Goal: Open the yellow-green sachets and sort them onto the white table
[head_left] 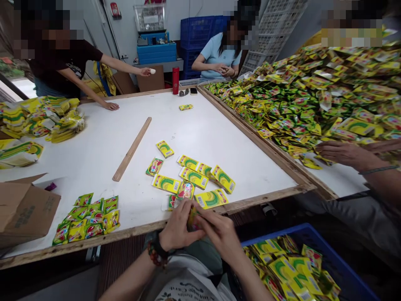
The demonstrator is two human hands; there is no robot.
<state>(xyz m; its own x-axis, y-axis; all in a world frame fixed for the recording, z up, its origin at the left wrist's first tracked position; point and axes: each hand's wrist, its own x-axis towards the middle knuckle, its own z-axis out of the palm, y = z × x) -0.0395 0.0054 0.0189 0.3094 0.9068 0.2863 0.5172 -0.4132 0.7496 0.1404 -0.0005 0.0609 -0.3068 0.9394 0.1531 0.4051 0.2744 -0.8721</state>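
Close to my body at the table's front edge, my left hand [178, 228] and my right hand [220, 232] are closed around one small yellow-green packet [192, 215]. Fingers cover most of the packet, so its face is hidden. Just beyond the hands lie several yellow boxes with a green curve, one yellow box [211, 199] nearest my right hand. A packet with a red watermelon print [186, 190] rests among them, in front of my left hand. To the left, several small green and yellow sachets [94, 218] are laid out in rough rows.
A wooden strip [132, 149] lies across the white table [244, 146]. A cardboard box [28, 213] stands at left. At lower right is a blue crate [332, 246] of packets; a large packet heap [313, 96] fills the right. Co-workers stand around, one hand [341, 152] at the heap.
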